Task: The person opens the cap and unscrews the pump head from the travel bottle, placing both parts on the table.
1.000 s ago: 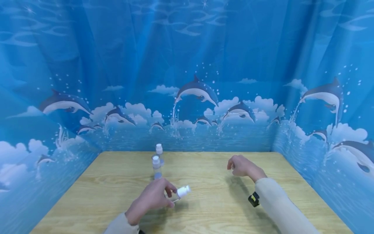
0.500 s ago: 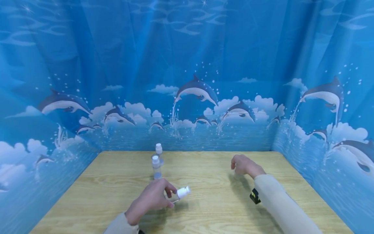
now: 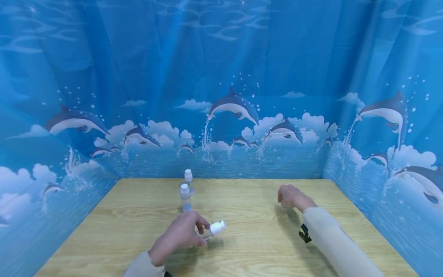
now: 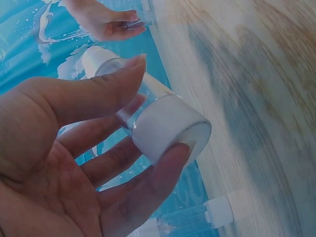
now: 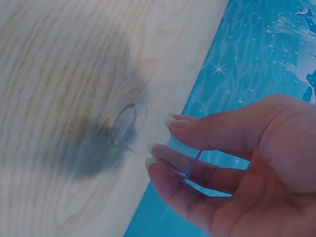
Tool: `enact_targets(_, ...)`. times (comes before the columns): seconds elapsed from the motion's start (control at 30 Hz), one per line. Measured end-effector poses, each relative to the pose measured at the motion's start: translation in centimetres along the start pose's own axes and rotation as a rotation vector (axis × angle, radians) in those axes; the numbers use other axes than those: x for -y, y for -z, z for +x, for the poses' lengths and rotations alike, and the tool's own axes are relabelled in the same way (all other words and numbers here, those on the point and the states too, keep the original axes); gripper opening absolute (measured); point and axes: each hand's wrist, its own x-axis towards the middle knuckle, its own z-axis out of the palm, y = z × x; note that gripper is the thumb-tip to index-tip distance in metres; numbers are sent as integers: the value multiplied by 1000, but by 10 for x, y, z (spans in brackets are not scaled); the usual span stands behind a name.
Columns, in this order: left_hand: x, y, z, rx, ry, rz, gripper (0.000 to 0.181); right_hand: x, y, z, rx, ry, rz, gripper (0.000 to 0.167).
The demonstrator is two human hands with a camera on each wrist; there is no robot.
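My left hand (image 3: 185,231) holds a small clear bottle with a white top (image 3: 217,227) tilted sideways above the wooden table, its white top pointing right. In the left wrist view, its white base (image 4: 168,128) faces the camera, thumb and fingers round the body. At the right rear of the table, my right hand (image 3: 294,197) holds a clear see-through cap downward, low over the wood. In the right wrist view, the clear cap's flat end (image 5: 193,166) shows between the fingers and a round clear rim (image 5: 130,123) appears by the wood; whether it touches cannot be told.
Two similar bottles stand left of centre: a nearer clear bottle (image 3: 185,198) and a farther white-topped bottle (image 3: 188,176) partly behind it. The wooden table (image 3: 249,246) ends at a blue dolphin-print curtain (image 3: 221,165) at the back and sides.
My right hand has moved a little to the right and lower toward the table with the clear cap. The left hand and its bottle have stayed in place.
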Motion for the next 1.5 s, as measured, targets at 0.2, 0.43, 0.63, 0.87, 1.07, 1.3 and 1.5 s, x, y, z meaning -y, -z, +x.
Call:
enact_targets(0.2, 2, 0, -3, -3, 1, 2, 43, -2, -6, 2, 16, -16, 20, 28)
enact_targets(0.43, 4, 0, -2, -9, 8, -4, 44, -3, -5, 1, 18, -20, 32, 32)
enact_targets(0.63, 2, 0, 1, -2, 23, -1, 42, -3, -3, 0, 10, -22, 33, 32)
enact_targets(0.87, 2, -1, 1, -4, 20, 1, 43, -3, -2, 3, 17, -22, 17, 30)
enact_targets(1.07, 3, -3, -1, -13, 8, -6, 43, -2, -4, 2, 41, -36, 24, 33)
enact_targets(1.3, 1, 0, -1, -30, -2, -5, 43, -2, -1, 1, 24, -21, 13, 37)
enact_targets(1.5, 0, 2, 0, -37, -1, 17, 43, -1, -1, 1, 32, -26, 10, 36)
